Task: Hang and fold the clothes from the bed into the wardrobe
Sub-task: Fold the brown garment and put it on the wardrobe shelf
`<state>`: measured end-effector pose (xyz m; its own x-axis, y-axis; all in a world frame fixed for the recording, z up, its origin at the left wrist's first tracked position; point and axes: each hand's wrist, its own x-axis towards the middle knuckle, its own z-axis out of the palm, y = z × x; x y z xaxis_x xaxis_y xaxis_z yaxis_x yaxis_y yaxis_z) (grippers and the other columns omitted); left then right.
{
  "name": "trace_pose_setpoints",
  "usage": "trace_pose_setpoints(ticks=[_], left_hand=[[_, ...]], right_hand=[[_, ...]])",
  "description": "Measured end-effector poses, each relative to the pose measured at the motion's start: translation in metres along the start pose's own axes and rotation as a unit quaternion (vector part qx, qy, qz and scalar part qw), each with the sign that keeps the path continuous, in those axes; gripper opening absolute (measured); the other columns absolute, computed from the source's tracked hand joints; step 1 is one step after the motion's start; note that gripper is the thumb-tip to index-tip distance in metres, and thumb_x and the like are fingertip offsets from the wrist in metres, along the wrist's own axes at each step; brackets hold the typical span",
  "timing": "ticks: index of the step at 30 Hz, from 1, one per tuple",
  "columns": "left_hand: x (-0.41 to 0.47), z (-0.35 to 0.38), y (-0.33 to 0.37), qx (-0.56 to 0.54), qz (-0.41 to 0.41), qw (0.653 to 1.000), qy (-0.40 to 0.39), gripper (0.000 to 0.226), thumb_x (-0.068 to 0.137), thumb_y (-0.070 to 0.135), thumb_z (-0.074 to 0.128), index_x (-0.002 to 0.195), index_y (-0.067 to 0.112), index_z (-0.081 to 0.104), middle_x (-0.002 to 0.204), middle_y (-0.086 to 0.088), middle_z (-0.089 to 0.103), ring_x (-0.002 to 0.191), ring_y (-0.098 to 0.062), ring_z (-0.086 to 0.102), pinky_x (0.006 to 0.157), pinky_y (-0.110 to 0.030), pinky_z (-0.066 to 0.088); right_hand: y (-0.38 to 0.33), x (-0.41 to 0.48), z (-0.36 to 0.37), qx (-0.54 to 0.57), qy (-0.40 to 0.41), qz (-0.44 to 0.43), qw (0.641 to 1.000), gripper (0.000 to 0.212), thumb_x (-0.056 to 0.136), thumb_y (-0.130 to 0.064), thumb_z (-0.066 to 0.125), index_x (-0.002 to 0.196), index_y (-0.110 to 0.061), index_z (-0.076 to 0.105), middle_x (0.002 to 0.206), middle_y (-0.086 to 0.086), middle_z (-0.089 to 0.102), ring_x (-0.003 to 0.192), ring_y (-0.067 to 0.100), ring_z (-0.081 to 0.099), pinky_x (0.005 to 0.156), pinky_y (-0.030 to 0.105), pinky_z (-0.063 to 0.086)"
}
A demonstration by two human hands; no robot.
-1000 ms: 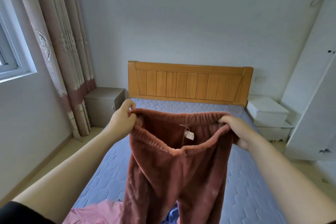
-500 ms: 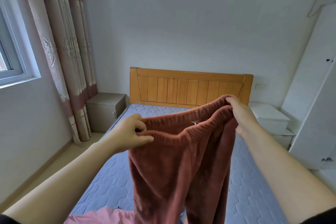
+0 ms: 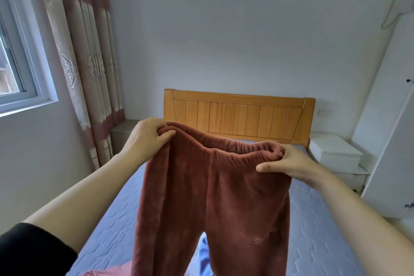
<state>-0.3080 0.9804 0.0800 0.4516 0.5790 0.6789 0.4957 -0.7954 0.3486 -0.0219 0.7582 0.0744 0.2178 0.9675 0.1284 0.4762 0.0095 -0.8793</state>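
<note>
A pair of rust-brown fleece trousers (image 3: 215, 204) hangs in the air over the bed (image 3: 107, 226), held up by the elastic waistband. My left hand (image 3: 145, 139) grips the waistband's left end, fingers curled over the edge. My right hand (image 3: 289, 166) pinches the right end, thumb in front. Both legs hang straight down and run out of the bottom of the view. A pink garment (image 3: 105, 272) and a blue garment (image 3: 205, 255) lie on the bed below. The white wardrobe (image 3: 389, 141) stands at the right.
The wooden headboard (image 3: 239, 116) stands against the far wall. A grey nightstand (image 3: 123, 132) sits at its left beside the curtain (image 3: 87, 63). A white nightstand (image 3: 336, 152) sits at the right, close to the wardrobe. A window (image 3: 15, 69) is at the left.
The waistband was open with a label showing; both hands have shifted along it and pulled it flat. My left hand rose, my right hand dropped after a lift. The camera tilted up.
</note>
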Motion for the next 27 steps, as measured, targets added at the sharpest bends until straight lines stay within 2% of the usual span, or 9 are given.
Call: trace_pose_setpoints(ticks=[4, 9, 13, 16, 19, 21, 23, 24, 27], left_hand=[[0.018, -0.016, 0.008, 0.003, 0.013, 1.000, 0.009, 0.046, 0.084, 0.029, 0.069, 0.057, 0.013, 0.035, 0.057, 0.003, 0.043, 0.060, -0.018, 0.044, 0.059, -0.033, 0.035], [0.069, -0.055, 0.037, -0.008, 0.062, 0.995, 0.079, 0.044, 0.084, 0.033, 0.070, 0.061, 0.007, 0.042, 0.062, 0.000, 0.047, 0.064, -0.021, 0.045, 0.060, -0.034, 0.031], [0.110, -0.086, 0.069, -0.033, 0.076, 0.980, 0.178, 0.034, 0.083, 0.037, 0.069, 0.069, 0.012, 0.052, 0.063, 0.006, 0.050, 0.063, -0.015, 0.045, 0.059, -0.030, 0.031], [0.124, -0.097, 0.079, -0.056, 0.070, 0.979, 0.185, 0.028, 0.080, 0.038, 0.072, 0.078, 0.022, 0.049, 0.067, 0.009, 0.054, 0.065, -0.014, 0.049, 0.058, -0.028, 0.036], [0.120, -0.093, 0.073, -0.072, 0.032, 0.985, 0.152, 0.028, 0.077, 0.039, 0.076, 0.088, 0.027, 0.052, 0.074, 0.010, 0.059, 0.071, -0.011, 0.055, 0.060, -0.020, 0.037], [0.117, -0.093, 0.070, -0.183, -0.057, 0.976, 0.101, 0.041, 0.066, 0.046, 0.083, 0.094, 0.024, 0.062, 0.081, 0.005, 0.067, 0.076, -0.009, 0.061, 0.065, -0.020, 0.045], [0.115, -0.100, 0.071, -0.396, -0.111, 0.911, -0.036, 0.064, 0.044, 0.054, 0.091, 0.092, 0.015, 0.074, 0.091, -0.006, 0.075, 0.080, -0.015, 0.070, 0.067, -0.024, 0.054], [0.114, -0.102, 0.068, -0.448, -0.111, 0.881, -0.103, 0.067, 0.039, 0.051, 0.094, 0.091, 0.013, 0.076, 0.094, -0.009, 0.075, 0.081, -0.018, 0.071, 0.066, -0.025, 0.056], [0.107, -0.102, 0.063, -0.443, -0.097, 0.865, -0.215, 0.048, 0.050, 0.023, 0.093, 0.093, 0.010, 0.077, 0.099, -0.014, 0.074, 0.087, -0.024, 0.072, 0.070, -0.029, 0.058]], right_hand=[[-0.010, 0.013, -0.008, 0.050, 0.188, -0.042, 0.980, 0.019, 0.070, -0.038, 0.081, 0.085, -0.027, 0.076, 0.081, -0.008, 0.076, 0.075, 0.004, 0.071, 0.059, 0.008, 0.051], [-0.061, 0.048, -0.043, 0.068, 0.354, -0.149, 0.921, 0.010, 0.080, -0.041, 0.075, 0.080, -0.031, 0.074, 0.081, -0.018, 0.074, 0.079, -0.004, 0.068, 0.073, 0.010, 0.052], [-0.111, 0.068, -0.077, 0.029, 0.442, -0.207, 0.872, 0.025, 0.084, -0.049, 0.068, 0.095, -0.026, 0.073, 0.092, -0.010, 0.072, 0.094, 0.010, 0.066, 0.088, 0.026, 0.051], [-0.131, 0.074, -0.090, -0.010, 0.450, -0.227, 0.864, 0.022, 0.087, -0.047, 0.065, 0.094, -0.027, 0.071, 0.088, -0.011, 0.068, 0.095, 0.013, 0.065, 0.080, 0.021, 0.047], [-0.131, 0.071, -0.092, -0.095, 0.442, -0.211, 0.867, 0.029, 0.087, -0.050, 0.064, 0.094, -0.023, 0.072, 0.089, -0.007, 0.070, 0.093, 0.015, 0.064, 0.079, 0.026, 0.046], [-0.124, 0.066, -0.095, -0.126, 0.459, -0.192, 0.858, 0.037, 0.086, -0.055, 0.062, 0.097, -0.021, 0.073, 0.094, -0.001, 0.073, 0.094, 0.019, 0.065, 0.083, 0.033, 0.050], [-0.121, 0.062, -0.101, -0.117, 0.472, -0.184, 0.854, 0.037, 0.085, -0.057, 0.061, 0.097, -0.023, 0.073, 0.093, -0.003, 0.072, 0.093, 0.019, 0.064, 0.082, 0.032, 0.049], [-0.121, 0.061, -0.104, -0.115, 0.465, -0.177, 0.860, 0.036, 0.085, -0.056, 0.061, 0.096, -0.024, 0.073, 0.091, -0.005, 0.071, 0.092, 0.018, 0.063, 0.080, 0.030, 0.047], [-0.120, 0.058, -0.107, -0.120, 0.418, -0.127, 0.892, 0.031, 0.084, -0.054, 0.064, 0.090, -0.024, 0.073, 0.083, -0.006, 0.068, 0.087, 0.016, 0.061, 0.077, 0.026, 0.041]])
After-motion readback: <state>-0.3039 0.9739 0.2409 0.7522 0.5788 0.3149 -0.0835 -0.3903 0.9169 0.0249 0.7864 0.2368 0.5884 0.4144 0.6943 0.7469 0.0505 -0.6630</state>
